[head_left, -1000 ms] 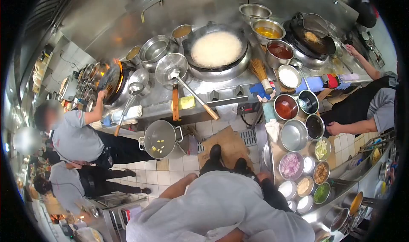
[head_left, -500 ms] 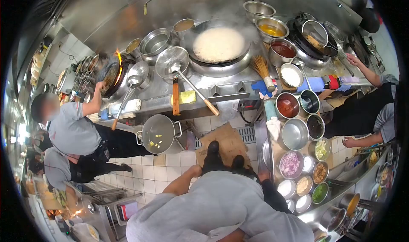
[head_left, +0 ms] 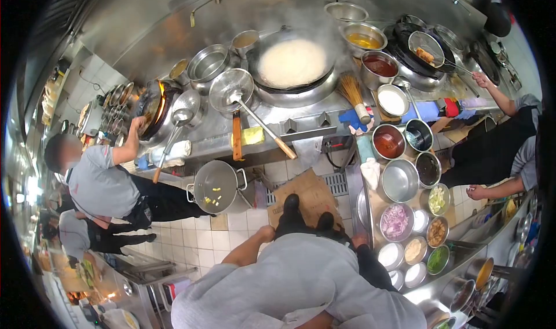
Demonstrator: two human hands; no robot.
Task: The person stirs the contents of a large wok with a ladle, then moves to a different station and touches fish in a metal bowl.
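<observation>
One wok [head_left: 293,89] of pale froth [head_left: 292,63], steaming; one strainer [head_left: 222,89], idle alongside; onion [head_left: 396,220], already cut; left hand [head_left: 266,233] lowered, nearest the pot [head_left: 200,183], right hand [head_left: 359,240] lowered near the bowls [head_left: 396,240], grips unclear; work left, not shown.

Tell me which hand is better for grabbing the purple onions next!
Probably the right hand. It hangs on the same side as the onions, and quite near them. The left hand is farther away and would have to cross the body. I see nothing held in either.
</observation>
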